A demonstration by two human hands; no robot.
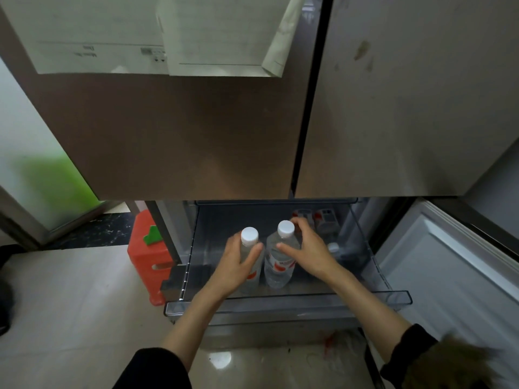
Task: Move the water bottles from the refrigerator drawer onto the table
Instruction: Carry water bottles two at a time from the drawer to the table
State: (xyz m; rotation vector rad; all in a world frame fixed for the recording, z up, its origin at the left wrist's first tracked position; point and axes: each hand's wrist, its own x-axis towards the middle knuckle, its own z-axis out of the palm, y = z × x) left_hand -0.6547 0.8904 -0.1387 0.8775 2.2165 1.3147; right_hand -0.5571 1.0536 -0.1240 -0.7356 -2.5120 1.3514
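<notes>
- Red stool stands on the floor at the far left, just beside the drawer's left wall; it plays no part in the task.
- Drawer is pulled out under the closed fridge doors, its clear front rim toward the person.
- Left hand wraps the left bottle just below its white cap, thumb on the near side and fingers curled round the far side: a full grip on the bottle.
- The left bottle stands upright in the drawer, touching or nearly touching its neighbour; whether it is lifted off the drawer floor cannot be told.
- Right bottle stands upright in the middle of the drawer, white cap up, red label low on its body.
- Right hand curls round the right bottle's shoulder, thumb in front and fingers reaching behind the cap: it holds that bottle.
- Cans sit at the drawer's back right, and another small cap shows low beside the right wrist, likely one more bottle.
- Step in hand, as I judge it: the pick-up, both bottles gripped at once and neither out of the drawer.
- The next move calls for a straight lift to clear the front rim and the door edge above, then a turn to the table, which is not in view.
</notes>
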